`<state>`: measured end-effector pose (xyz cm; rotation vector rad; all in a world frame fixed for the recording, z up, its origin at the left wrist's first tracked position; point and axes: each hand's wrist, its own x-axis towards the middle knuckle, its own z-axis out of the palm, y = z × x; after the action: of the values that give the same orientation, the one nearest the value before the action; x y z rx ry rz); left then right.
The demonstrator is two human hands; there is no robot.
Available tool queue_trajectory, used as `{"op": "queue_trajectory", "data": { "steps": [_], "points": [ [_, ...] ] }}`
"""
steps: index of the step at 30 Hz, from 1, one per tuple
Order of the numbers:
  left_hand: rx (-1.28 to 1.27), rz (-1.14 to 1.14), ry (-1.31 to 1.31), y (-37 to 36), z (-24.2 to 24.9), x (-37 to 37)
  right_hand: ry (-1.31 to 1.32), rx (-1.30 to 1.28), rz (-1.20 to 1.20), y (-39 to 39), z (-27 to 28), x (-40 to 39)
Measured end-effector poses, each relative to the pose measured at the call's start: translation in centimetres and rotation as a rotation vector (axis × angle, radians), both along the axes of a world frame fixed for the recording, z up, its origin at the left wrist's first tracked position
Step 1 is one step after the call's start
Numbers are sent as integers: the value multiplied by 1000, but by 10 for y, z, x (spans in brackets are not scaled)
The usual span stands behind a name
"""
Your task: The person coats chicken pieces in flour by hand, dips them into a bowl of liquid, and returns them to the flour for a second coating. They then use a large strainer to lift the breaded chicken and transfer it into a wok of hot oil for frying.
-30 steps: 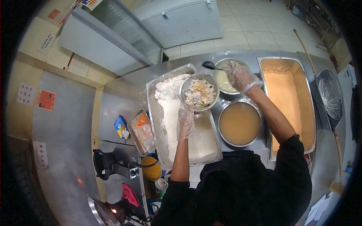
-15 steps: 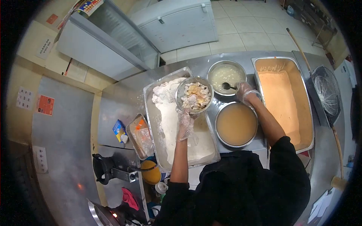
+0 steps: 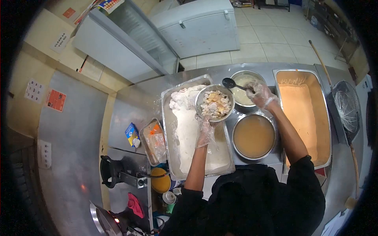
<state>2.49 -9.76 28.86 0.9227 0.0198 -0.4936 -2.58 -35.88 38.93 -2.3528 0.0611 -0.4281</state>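
Note:
My left hand, in a clear plastic glove, grips the near rim of a metal bowl. Pale, coated-looking chunks of food fill that bowl, which is above a large tray of white flour. In my gloved right hand is a black spoon, its head pointing left beside the held bowl. Under this hand stands a bowl of pale liquid, partly covered by the hand and spoon. Closer to me is a bowl of brownish liquid.
A deep pan with an orange-brown inside stands at the right, near a wire strainer. Left of the flour are a small tray with plastic bags and a blue-yellow packet. A burner sits lower left.
My right hand has raised the spoon out of the pale liquid and swung its head left towards the held bowl. The whole view has shifted slightly.

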Motion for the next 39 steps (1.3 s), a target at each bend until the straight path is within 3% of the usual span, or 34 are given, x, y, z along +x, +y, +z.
{"op": "queue_trajectory", "data": {
  "steps": [6,10,13,16,19,22,27,33,39],
  "points": [
    [-34,7,53,-5,18,-6,-30,-440,193,42,1,14],
    [-44,23,36,-7,22,-6,-125,-788,59,19,-10,21],
    [-19,32,19,-2,-5,2,-8,-725,-243,-20,-45,34],
    [-15,53,54,0,-17,3,423,-616,-212,-28,-16,11],
    [16,67,18,-2,-20,4,382,-784,-164,-54,-99,3],
    [67,93,-9,1,-34,8,434,-611,-215,-57,-117,-13],
    [21,14,-37,3,-24,3,577,-238,-252,-59,-97,-19],
    [40,-6,-63,3,-19,1,251,81,-189,-51,-62,-18],
    [96,-16,-62,-1,3,-6,243,250,-45,-21,10,-14]
  ]
}}
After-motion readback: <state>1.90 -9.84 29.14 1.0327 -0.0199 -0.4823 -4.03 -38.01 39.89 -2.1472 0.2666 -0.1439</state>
